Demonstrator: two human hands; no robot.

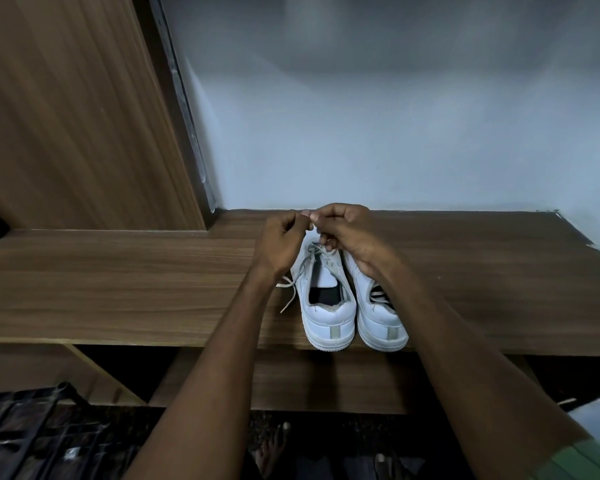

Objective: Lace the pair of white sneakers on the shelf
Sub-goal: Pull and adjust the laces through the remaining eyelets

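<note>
Two white sneakers (354,306) side by side on the wooden shelf (118,278), heels toward the front edge, just right of the frame's centre. Left sneaker (326,306) partly laced near the toe end; one loose lace (289,292) trailing off its side toward 9 o'clock and lying on the shelf. Right sneaker (381,320) at 3 o'clock of its mate, touching it, mostly covered by the forearm.

Risks, as a judgement: lace tip slipping from the pinch and pulling back through an eyelet; uneven ends if one side gets tugged harder; sneaker sliding toward the front edge under a pull, since heels sit right at it; missed eyelet in this dim light.

Left hand (281,242) at 11 o'clock of the left sneaker, raised above the toe, fingers curled, thumb and forefinger pinched together — grip apparently on the lace, though the strand there too thin to confirm. Right hand (343,233) meeting it at 12 o'clock, fingertips bunched, grip closed on lace above the eyelets. Both forearms reaching in from 6 o'clock.
</note>
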